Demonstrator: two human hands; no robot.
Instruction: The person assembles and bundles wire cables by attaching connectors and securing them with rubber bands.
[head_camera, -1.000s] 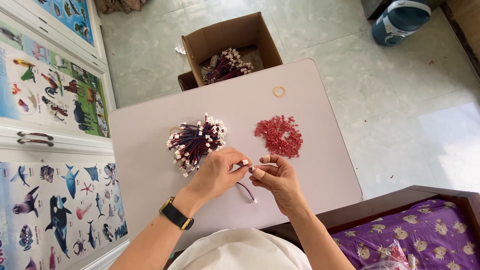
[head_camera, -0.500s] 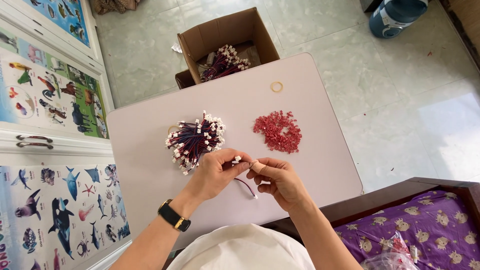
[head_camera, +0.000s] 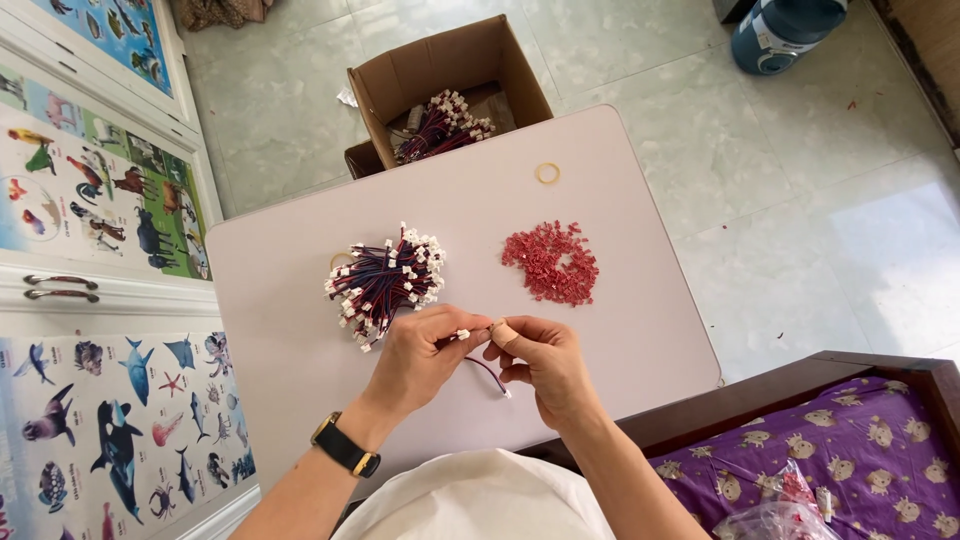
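My left hand (head_camera: 418, 360) and my right hand (head_camera: 541, 362) meet over the near part of a pale pink table (head_camera: 300, 370). Together they pinch one short red-and-black wire lead (head_camera: 490, 372) with white plug ends; the left fingers hold the white plug, the right fingertips press against it, and the wire loops down below. A bundle of the same wire leads (head_camera: 385, 283) lies just beyond my left hand. A heap of small red plastic connector pieces (head_camera: 553, 262) lies beyond my right hand. I wear a black watch on my left wrist.
A yellow rubber band (head_camera: 547, 173) lies near the table's far edge. An open cardboard box (head_camera: 445, 85) with more wire leads stands on the tiled floor behind. Picture-covered cabinet doors (head_camera: 90, 200) are at left, a purple patterned bed (head_camera: 850, 470) at lower right, a blue jug (head_camera: 785, 35) far right.
My hands stay together on the wire lead with only small finger shifts. The view has drifted slightly; the bundle and the red heap have not moved.
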